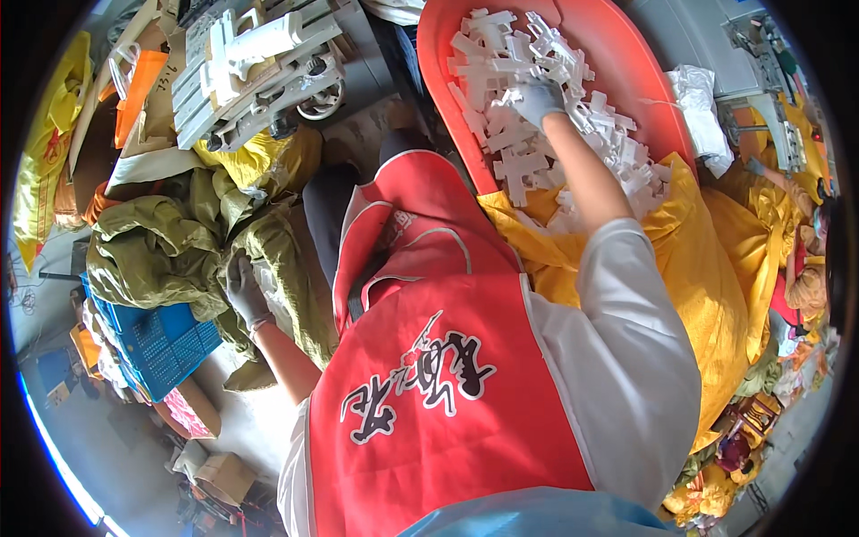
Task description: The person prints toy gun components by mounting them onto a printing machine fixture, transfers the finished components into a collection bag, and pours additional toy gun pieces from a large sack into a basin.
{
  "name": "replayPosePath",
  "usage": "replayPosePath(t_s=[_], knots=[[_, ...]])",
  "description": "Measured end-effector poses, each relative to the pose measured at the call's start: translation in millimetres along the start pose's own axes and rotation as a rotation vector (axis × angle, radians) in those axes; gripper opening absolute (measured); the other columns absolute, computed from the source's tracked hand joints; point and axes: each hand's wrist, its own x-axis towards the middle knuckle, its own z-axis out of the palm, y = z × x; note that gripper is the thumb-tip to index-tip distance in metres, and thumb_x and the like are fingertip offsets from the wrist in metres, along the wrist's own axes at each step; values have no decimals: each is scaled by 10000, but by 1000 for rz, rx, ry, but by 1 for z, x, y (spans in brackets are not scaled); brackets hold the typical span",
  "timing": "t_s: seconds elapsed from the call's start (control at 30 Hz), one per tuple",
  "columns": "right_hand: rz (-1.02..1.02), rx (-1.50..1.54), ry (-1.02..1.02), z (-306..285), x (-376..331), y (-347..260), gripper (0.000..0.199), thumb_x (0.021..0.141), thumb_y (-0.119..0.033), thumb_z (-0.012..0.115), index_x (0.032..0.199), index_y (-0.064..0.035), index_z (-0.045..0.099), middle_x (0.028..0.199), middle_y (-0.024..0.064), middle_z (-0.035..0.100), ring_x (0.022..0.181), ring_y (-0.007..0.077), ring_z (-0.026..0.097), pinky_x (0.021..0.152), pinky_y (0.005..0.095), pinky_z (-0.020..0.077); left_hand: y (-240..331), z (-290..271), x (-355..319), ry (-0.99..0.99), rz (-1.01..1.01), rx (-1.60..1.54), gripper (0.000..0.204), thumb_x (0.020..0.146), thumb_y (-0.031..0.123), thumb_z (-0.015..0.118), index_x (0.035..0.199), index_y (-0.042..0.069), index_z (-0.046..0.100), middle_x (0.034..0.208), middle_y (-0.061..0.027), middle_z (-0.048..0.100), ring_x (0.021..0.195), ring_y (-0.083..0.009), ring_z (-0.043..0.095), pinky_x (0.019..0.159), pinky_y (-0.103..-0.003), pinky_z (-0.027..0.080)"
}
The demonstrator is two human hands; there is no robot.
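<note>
Over the red tray: a person in a red vest and white sleeves bends forward, both gloved hands busy.
Right hand: the right hand [537, 97], in a grey glove, is buried among the white plastic parts [523, 134]; its fingers curl down into them, but whether they grip any one piece cannot be told.
White plastic parts: a loose heap of cross-shaped pieces fills the red tray [626, 63] and spills toward the yellow sack [707, 268] at its near end.
Left hand: the left hand [243, 288], also gloved, reaches down to the olive-green sack [170, 242], its fingers clenched on a fold of the cloth.
Beside the sack: a blue crate [161, 345] sits just left of it, on the floor.
Farther back: a stack of white plastic frames [250, 67] lies beyond the green sack.
Right edge: another person's hand [756, 166] shows past the yellow sack.
</note>
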Motion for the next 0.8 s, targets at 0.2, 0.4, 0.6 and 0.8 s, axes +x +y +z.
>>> replayPosePath(t_s=[0.2,0.4,0.6,0.8], knots=[[13,448,-370,-15,-93,-25,388,840,-394,537,1094,-119,640,1036,163,646,945,358,617,803,443,493,-20,-4,-2,33,-66,-64,258,937,148,553,1122,-19,619,1052,-55,656,917,-131,600,836,-252,468],[-27,921,-182,55,-146,-24,520,815,-162,613,1310,-90,473,1223,237,540,1112,387,529,927,420,432,43,28,27,52,216,65,202,885,121,602,1041,3,653,979,-109,681,877,-167,628,809,-280,477],[8,867,-157,41,-157,-54,533,855,-159,585,1358,-92,423,1289,196,514,1168,342,506,978,376,400,131,32,44,148,530,126,184,880,83,573,1023,13,665,950,-116,688,860,-205,664,781,-289,498],[549,1726,-18,-25,-152,-77,418,964,-404,472,1264,-113,479,938,38,563,819,128,567,654,272,480,211,48,66,80,807,182,210,846,102,606,1040,37,655,1003,-130,669,927,-277,647,808,-325,497]])
